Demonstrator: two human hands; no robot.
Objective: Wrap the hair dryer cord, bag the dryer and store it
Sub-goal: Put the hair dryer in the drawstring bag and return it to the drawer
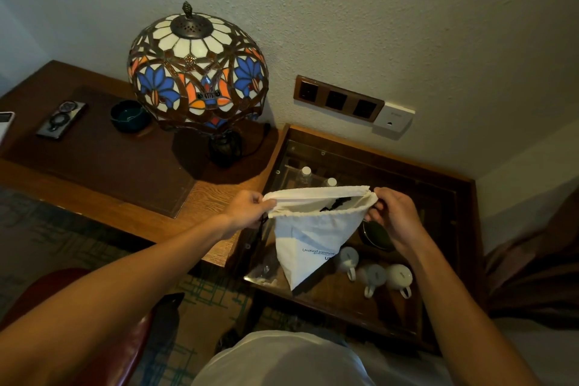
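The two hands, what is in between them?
Between the left hand and the right hand hangs the white bag, its mouth held open. Something black shows inside. The head view shows this.

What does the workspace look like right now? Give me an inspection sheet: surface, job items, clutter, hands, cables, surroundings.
Surface: wooden desk beside a lower glass-topped cabinet.
Job's things: white drawstring bag held above the cabinet, mouth open; something dark shows inside, probably the dryer or its cord, cannot tell which.
Clutter: stained-glass lamp, dark bowl and phone on the desk; bottles and white mugs under the glass.
Grippers: left hand and right hand each pinch one end of the bag's mouth.
Cables: black lamp cord behind the lamp base; bag drawstring hangs by the left hand.
Surroundings: wall sockets, patterned carpet.
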